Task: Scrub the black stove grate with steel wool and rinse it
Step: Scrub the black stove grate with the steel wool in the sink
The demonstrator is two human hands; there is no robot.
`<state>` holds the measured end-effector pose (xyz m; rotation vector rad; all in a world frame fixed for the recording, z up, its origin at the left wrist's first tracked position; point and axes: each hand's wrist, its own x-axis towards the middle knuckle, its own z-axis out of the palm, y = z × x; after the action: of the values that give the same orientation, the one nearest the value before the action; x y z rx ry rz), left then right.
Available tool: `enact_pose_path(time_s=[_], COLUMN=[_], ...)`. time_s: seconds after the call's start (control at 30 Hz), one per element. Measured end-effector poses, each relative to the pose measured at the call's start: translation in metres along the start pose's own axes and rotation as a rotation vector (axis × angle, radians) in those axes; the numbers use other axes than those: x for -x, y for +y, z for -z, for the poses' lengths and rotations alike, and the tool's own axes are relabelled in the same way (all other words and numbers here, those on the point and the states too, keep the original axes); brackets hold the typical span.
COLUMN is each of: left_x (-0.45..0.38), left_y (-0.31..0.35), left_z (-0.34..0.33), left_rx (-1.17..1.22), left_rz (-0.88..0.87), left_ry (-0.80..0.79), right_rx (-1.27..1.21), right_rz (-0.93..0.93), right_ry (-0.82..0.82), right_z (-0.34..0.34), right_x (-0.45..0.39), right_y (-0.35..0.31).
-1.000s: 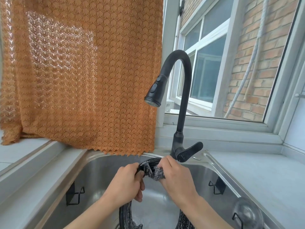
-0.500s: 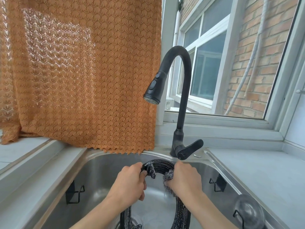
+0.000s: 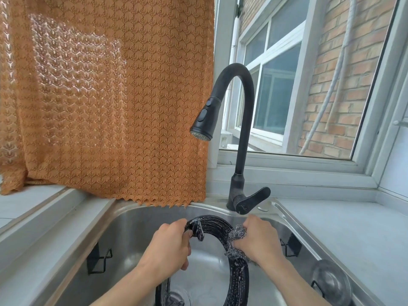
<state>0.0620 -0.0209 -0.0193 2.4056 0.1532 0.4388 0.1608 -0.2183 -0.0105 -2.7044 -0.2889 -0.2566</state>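
Head view showed both hands over the steel sink (image 3: 141, 219). Left hand (image 3: 170, 246) was closed in a firm grip on the black stove grate (image 3: 217, 226), held upright in the basin. Right hand (image 3: 257, 241), clenched around steel wool (image 3: 236, 231), had slid further down the grate's right side than half a second earlier.

No text, label or number can be read anywhere. The faucet handle (image 3: 251, 199) carries a small pale mark on its near end, too tiny to make out.
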Motion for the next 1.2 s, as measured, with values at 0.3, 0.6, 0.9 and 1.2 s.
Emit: enact_pose_path(time_s=[0.3, 0.6, 0.9, 1.2], left_x=[0.002, 0.004, 0.002, 0.0], left_y=[0.004, 0.004, 0.002, -0.001], left_z=[0.002, 0.004, 0.004, 0.002], left_rx=[0.016, 0.028, 0.01, 0.006], left_rz=[0.008, -0.008, -0.001, 0.004], left_ry=[-0.019, -0.022, -0.012, -0.001], right_rx=[-0.046, -0.148, -0.213, -0.043], right_rz=[0.346, 0.721, 0.494, 0.111], right_ry=[0.164, 0.223, 0.247, 0.039], right_z=[0.001, -0.019, -0.013, -0.016], right_x=[0.008, 0.014, 0.006, -0.004], right_y=[-0.017, -0.033, -0.022, -0.002])
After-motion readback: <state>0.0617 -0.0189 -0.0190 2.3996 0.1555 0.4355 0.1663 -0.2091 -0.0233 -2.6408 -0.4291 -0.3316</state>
